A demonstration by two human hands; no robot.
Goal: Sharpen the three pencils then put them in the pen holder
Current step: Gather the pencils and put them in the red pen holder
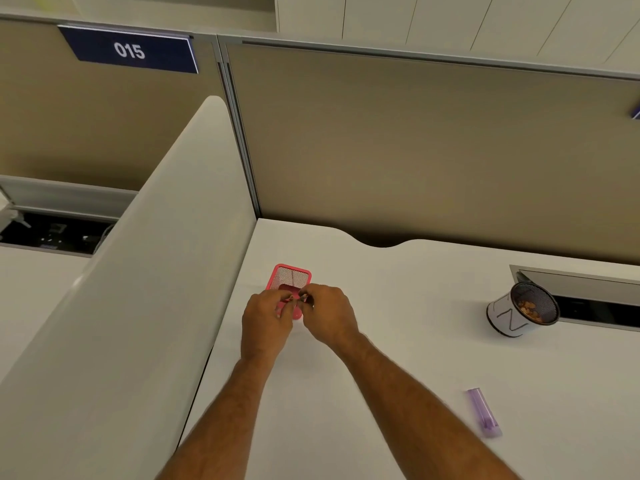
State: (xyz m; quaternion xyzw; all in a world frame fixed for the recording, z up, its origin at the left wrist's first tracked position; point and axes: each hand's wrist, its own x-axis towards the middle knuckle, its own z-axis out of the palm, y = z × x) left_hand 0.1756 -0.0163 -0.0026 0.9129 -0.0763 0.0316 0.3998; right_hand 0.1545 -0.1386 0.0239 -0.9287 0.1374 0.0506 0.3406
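two hands are held together over the pink mesh pen holder (292, 277).
left hand (266, 318) and right hand (329, 313) are pinched on something small and indistinct; the holder is set far left on the white desk (398, 341).

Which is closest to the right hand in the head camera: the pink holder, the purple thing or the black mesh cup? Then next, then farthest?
From the right hand:
1. Pink holder, touching, just behind.
2. Purple thing, right, nearer the person.
3. Black mesh cup, far right.
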